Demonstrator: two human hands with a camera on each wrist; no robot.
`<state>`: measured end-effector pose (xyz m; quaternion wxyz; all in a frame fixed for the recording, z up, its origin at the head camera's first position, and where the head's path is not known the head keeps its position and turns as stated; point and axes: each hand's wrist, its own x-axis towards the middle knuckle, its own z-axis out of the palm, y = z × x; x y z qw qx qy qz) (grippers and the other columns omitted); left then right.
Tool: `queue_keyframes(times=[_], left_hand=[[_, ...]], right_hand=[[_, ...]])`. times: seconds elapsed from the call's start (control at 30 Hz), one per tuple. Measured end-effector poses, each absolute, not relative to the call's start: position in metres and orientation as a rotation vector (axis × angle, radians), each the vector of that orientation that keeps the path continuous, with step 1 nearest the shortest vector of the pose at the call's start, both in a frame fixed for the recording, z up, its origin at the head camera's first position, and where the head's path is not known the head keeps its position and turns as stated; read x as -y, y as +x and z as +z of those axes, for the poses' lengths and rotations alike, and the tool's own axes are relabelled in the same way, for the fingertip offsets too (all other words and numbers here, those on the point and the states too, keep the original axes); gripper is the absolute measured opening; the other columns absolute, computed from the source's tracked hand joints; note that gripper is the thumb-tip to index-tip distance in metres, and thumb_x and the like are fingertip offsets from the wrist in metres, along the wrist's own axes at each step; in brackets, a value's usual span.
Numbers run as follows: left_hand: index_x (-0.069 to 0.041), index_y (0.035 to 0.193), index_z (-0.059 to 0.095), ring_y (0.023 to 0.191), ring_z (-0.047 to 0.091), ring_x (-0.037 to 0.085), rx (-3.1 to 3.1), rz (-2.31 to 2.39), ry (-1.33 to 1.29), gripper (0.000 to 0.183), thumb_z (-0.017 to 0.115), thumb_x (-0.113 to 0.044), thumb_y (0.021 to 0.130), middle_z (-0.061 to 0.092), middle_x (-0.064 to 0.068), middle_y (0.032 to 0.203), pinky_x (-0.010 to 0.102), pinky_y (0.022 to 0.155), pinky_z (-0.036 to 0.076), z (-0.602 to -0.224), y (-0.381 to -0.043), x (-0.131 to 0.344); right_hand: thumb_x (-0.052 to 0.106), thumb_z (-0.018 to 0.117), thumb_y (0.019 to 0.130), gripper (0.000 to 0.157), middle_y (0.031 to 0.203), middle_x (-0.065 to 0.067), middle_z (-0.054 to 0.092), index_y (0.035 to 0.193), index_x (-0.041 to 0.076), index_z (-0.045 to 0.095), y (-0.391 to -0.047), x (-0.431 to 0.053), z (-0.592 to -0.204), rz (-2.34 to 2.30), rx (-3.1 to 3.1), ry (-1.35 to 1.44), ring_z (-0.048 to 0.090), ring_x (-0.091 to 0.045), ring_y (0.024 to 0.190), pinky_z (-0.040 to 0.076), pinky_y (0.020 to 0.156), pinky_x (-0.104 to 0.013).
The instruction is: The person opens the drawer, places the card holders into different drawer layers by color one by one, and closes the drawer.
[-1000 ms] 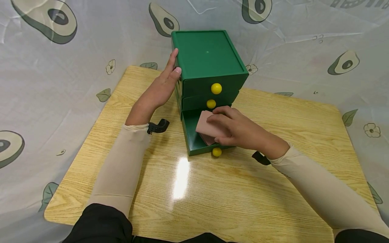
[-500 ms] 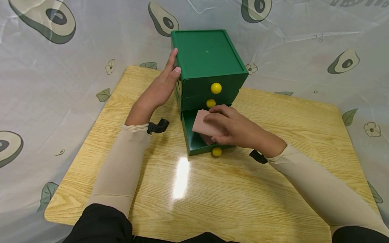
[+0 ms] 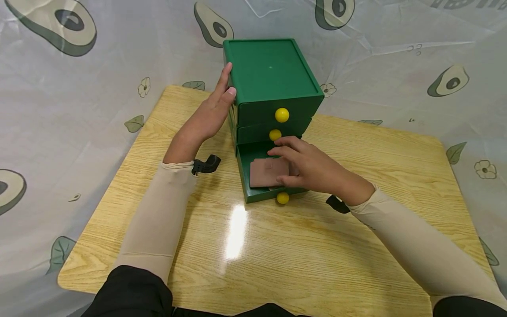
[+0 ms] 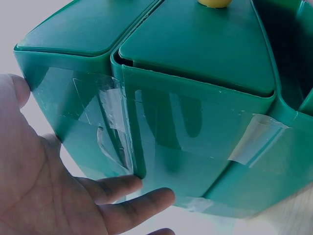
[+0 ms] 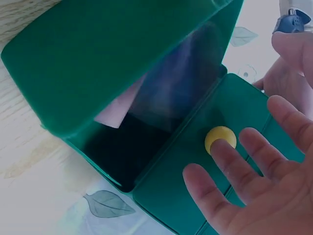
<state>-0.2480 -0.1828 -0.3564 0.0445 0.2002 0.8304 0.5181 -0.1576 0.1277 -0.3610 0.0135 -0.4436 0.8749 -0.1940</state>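
A green drawer cabinet [image 3: 273, 70] with yellow knobs stands on the table, its bottom drawer [image 3: 253, 196] pulled out. Inside that drawer lies a pink wallet [image 3: 263, 174] with a small strap; a pink corner of the wallet [image 5: 117, 110] also shows in the right wrist view. Over the drawer hovers my right hand [image 3: 313, 167], fingers spread and holding nothing, its fingertips near the middle drawer's yellow knob [image 3: 275, 135]. My left hand [image 3: 210, 112] rests with extended fingers along the cabinet's left side, where clear tape [image 4: 259, 139] crosses the seams.
The wooden table [image 3: 317, 255] extends in front of and beside the cabinet. Behind it hangs a pale cloth [image 3: 119, 53] printed with avocados. The drawer's yellow knob [image 3: 282, 198] juts out at the front.
My right hand has let go of the pink wallet, which has dropped from a tilted position to lie flat in the drawer. The left hand stays in place against the cabinet.
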Motion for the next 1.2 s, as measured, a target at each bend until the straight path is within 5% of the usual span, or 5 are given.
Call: queue_keyframes(times=[0.67,1.2], left_hand=[[-0.046,0.172,-0.010,0.166,0.005,0.022,-2.531,1.589,0.621,0.065,0.025,-0.050,0.118,-0.004,-0.011,0.181,0.056,0.133,0.011,-0.355,-0.249,0.182],[-0.050,0.170,-0.012,0.166,0.001,0.020,-2.529,1.542,0.595,0.065,0.025,-0.054,0.117,-0.010,-0.016,0.179,0.058,0.132,0.010,-0.348,-0.244,0.182]], right_hand=[[0.024,0.086,0.096,0.054,0.150,-0.017,0.055,0.143,0.006,0.066,-0.149,-0.136,-0.353,-0.614,-2.737,-1.239,0.055,-0.034,0.137,0.051,0.109,-0.052],[0.024,0.083,0.099,0.044,0.119,-0.008,0.069,0.137,0.005,0.069,-0.124,-0.154,-0.347,-0.718,-2.615,-1.033,0.069,-0.021,0.102,0.061,0.084,-0.041]])
